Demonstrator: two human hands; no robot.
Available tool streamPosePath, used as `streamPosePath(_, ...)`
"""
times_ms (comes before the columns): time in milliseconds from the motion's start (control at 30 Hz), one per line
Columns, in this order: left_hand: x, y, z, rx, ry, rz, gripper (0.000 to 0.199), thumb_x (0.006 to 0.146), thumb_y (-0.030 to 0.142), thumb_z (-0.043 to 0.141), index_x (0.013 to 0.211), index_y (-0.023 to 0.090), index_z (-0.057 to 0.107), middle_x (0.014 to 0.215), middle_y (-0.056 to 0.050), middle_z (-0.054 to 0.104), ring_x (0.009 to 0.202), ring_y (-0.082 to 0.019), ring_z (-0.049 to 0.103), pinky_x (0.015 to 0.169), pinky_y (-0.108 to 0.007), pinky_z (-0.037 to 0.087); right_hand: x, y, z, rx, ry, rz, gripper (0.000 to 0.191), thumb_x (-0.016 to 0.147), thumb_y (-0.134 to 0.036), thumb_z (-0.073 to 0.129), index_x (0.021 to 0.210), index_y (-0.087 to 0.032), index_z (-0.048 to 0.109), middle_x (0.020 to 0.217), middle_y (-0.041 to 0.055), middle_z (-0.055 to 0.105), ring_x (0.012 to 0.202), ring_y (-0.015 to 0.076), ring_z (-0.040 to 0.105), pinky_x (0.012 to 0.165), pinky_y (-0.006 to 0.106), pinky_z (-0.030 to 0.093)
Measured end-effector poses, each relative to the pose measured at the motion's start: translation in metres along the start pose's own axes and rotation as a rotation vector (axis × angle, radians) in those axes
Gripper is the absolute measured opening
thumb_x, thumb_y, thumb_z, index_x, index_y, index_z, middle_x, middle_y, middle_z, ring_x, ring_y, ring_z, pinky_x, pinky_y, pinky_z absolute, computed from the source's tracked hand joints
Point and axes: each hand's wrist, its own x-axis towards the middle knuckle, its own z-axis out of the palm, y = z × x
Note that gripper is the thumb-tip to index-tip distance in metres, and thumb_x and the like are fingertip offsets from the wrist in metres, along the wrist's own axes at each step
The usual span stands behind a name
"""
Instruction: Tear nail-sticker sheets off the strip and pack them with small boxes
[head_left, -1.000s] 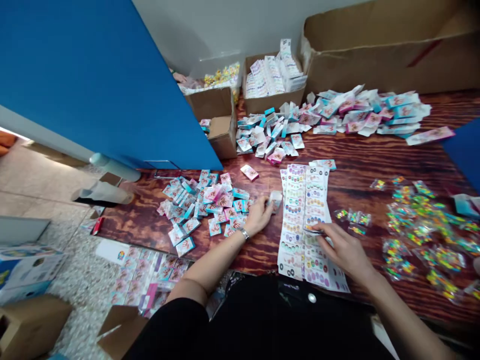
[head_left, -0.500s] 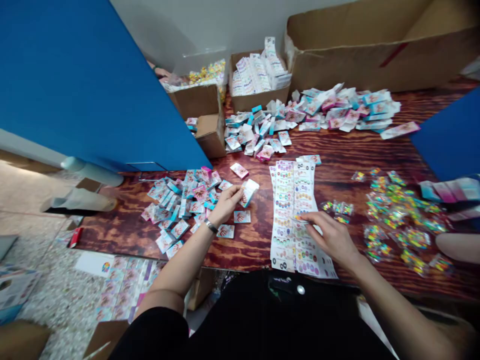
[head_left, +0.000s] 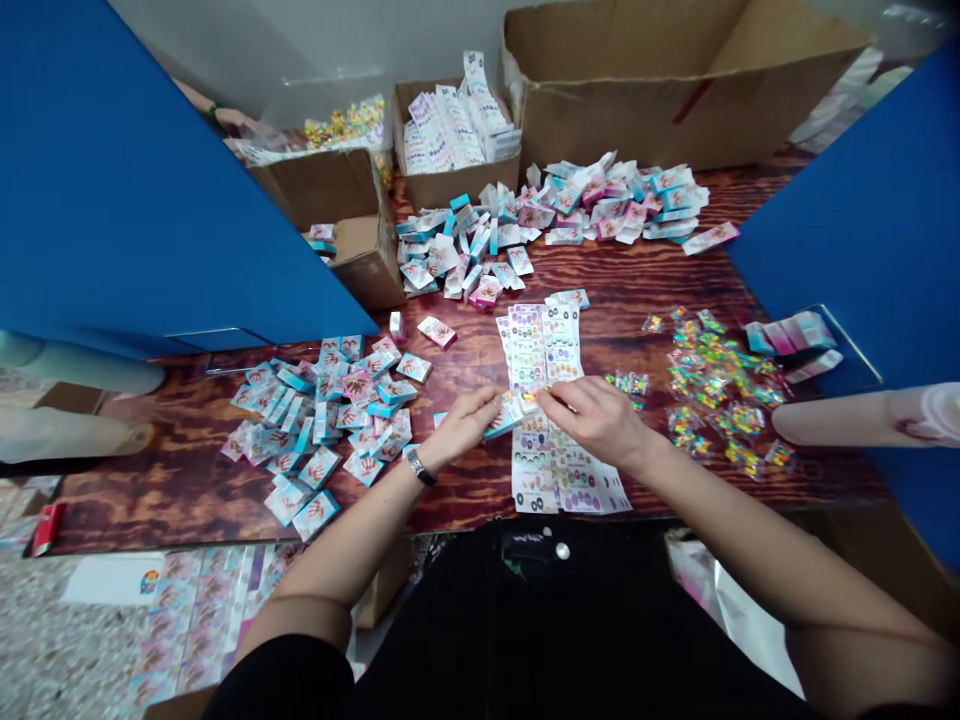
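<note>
Carrying the overlapping printed sheets (head_left: pixel 534 470), the streaked red-brown desk (head_left: pixel 465 495) extends to both sides of them. A blue panel (head_left: pixel 135 200) stands well to the left of the sheets, and a second blue panel (head_left: pixel 847 220) stands to their right. Beyond the sheets, at the back, sits a large cardboard box (head_left: pixel 592 130). Also beyond the sheets, just beside that box, a smaller cardboard box (head_left: pixel 457 187) holds printed strips (head_left: pixel 446 130). Between these boxes and the sheets lies a long heap of cartons with loose flaps (head_left: pixel 592 205). Left of the sheets spreads a pile of blue and pink cartons (head_left: pixel 322 420); right of them is a scatter of clear packets (head_left: pixel 720 370) with bright contents. The left hand (head_left: pixel 466 424) is at the sheets' left edge, thumb and fingers grasping a small carton (head_left: pixel 504 415) that is tilted above the sheets. The right hand (head_left: pixel 600 422) is over the sheets, its fingers pinched on a yellow-and-white piece (head_left: pixel 529 398) at the carton's end, too small to make out further.
</note>
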Motion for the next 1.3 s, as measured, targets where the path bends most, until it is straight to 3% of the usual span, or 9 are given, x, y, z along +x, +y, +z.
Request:
streamPosePath(133,0.0,0.01,-0.001,0.033,-0.039,-0.05,0.036,0.094,0.045,0.043,0.099,0.014,0.062,0.092,-0.005,0.064,0.083,-0.017,0.058,0.078,-0.029,0.047,0.001,0.002,-0.004,0.005,-0.063,-0.138,0.023,0.093,-0.012,0.047,0.105,-0.022,0.063,0.092,0.0039,0.066,0.079,0.0167,0.056,0.073,0.033,0.046)
streamPosePath(200,0.0,0.016,0.001,0.09,-0.085,-0.025,0.038,0.088,0.048,0.053,0.106,0.014,0.059,0.098,-0.006,0.064,0.088,-0.019,0.058,0.082,-0.032,0.047,0.002,0.003,-0.006,0.047,-0.088,-0.169,0.025,0.093,-0.011,0.046,0.106,-0.023,0.063,0.094,0.0039,0.065,0.08,0.0164,0.056,0.074,0.034,0.047)
streamPosePath(333,-0.002,0.019,0.005,0.32,-0.138,0.108,0.063,0.074,0.041,0.073,0.124,0.014,0.046,0.112,-0.011,0.06,0.099,-0.024,0.058,0.089,-0.037,0.046,0.005,0.001,-0.007,0.063,-0.097,-0.209,0.027,0.093,-0.01,0.044,0.109,-0.022,0.063,0.094,0.0051,0.065,0.08,0.0172,0.057,0.075,0.036,0.049)
streamPosePath(500,-0.004,0.018,0.005,0.49,-0.07,0.189,0.045,0.085,0.04,0.063,0.121,0.017,0.049,0.114,-0.011,0.06,0.102,-0.024,0.059,0.088,-0.037,0.048,0.003,-0.004,-0.003,0.178,-0.087,-0.111,0.029,0.095,-0.013,0.042,0.116,-0.02,0.062,0.094,0.007,0.066,0.084,0.019,0.059,0.079,0.038,0.052)
streamPosePath(700,-0.008,0.019,0.011,0.766,0.035,0.226,0.052,0.082,0.03,0.068,0.129,0.017,0.049,0.12,-0.012,0.06,0.112,-0.027,0.058,0.095,-0.041,0.047,0.0,-0.018,-0.001,0.231,-0.013,0.019,0.025,0.094,-0.014,0.049,0.112,-0.021,0.065,0.087,0.0053,0.068,0.086,0.0196,0.062,0.072,0.034,0.053)
streamPosePath(833,-0.008,0.019,0.018,0.783,0.068,0.202,0.049,0.081,0.022,0.066,0.127,0.015,0.051,0.115,-0.013,0.064,0.107,-0.027,0.061,0.091,-0.039,0.05,-0.001,-0.026,0.001,0.207,0.016,0.035,0.026,0.094,-0.012,0.047,0.109,-0.02,0.067,0.089,0.0065,0.07,0.086,0.0202,0.064,0.075,0.035,0.056)
streamPosePath(1033,-0.007,0.016,0.02,0.768,0.12,0.232,0.044,0.082,0.017,0.061,0.125,0.016,0.052,0.112,-0.011,0.065,0.105,-0.025,0.062,0.089,-0.037,0.051,-0.004,-0.033,0.004,0.367,0.026,0.032,0.033,0.094,-0.01,0.044,0.122,-0.016,0.06,0.104,0.0112,0.067,0.099,0.0211,0.065,0.087,0.036,0.058)
streamPosePath(1200,-0.007,0.011,0.022,0.723,0.094,0.312,0.044,0.084,0.017,0.058,0.128,0.016,0.05,0.113,-0.013,0.065,0.105,-0.025,0.062,0.09,-0.039,0.051,-0.007,-0.031,0.007,0.389,0.056,0.005,0.041,0.093,-0.012,0.043,0.132,-0.021,0.05,0.109,0.0082,0.064,0.104,0.0199,0.063,0.108,0.056,0.043)
streamPosePath(1300,-0.007,0.01,0.022,0.624,0.096,0.344,0.048,0.084,0.021,0.062,0.13,0.015,0.047,0.118,-0.013,0.064,0.107,-0.024,0.061,0.092,-0.038,0.05,-0.009,-0.027,0.008,0.431,0.034,0.005,0.043,0.091,-0.012,0.044,0.133,-0.019,0.047,0.112,0.0086,0.062,0.11,0.0206,0.06,0.108,0.057,0.042)
